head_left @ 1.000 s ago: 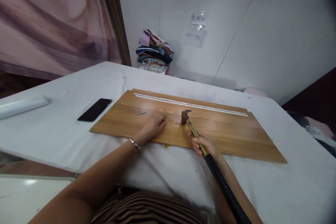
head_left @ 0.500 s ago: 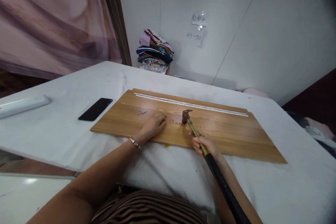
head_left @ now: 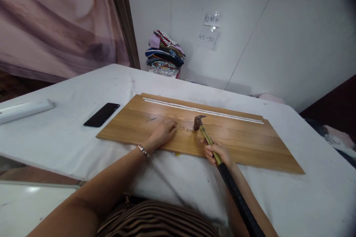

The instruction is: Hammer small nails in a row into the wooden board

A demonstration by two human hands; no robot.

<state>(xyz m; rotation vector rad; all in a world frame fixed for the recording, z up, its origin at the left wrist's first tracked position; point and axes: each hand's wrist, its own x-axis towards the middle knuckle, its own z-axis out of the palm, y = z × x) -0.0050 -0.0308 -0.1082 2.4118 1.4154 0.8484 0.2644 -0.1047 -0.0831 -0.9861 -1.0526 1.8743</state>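
A claw hammer (head_left: 205,133) with a rusty head, a yellow shaft and a black grip slants over the wooden board (head_left: 236,140). My right hand (head_left: 218,153) is wrapped round the yellow shaft, fairly near the head. The head is low over the board, beside a short row of small nail heads (head_left: 186,129); whether it touches the wood, I cannot tell. On the board to the left rests my left hand (head_left: 164,132), its fingers curled and closed; what they hold, if anything, is hidden. Left of that hand lie several loose nails (head_left: 151,119).
Two white printed strips (head_left: 200,111) run along the board's far side. A black phone (head_left: 102,114) lies left of the board on the white-covered table (head_left: 66,144). A white object (head_left: 26,110) is at the far left. Folded cloths (head_left: 165,53) are stacked against the wall.
Almost nothing differs. The whole view has shifted very slightly; both hands and the hammer keep the same places over the board.
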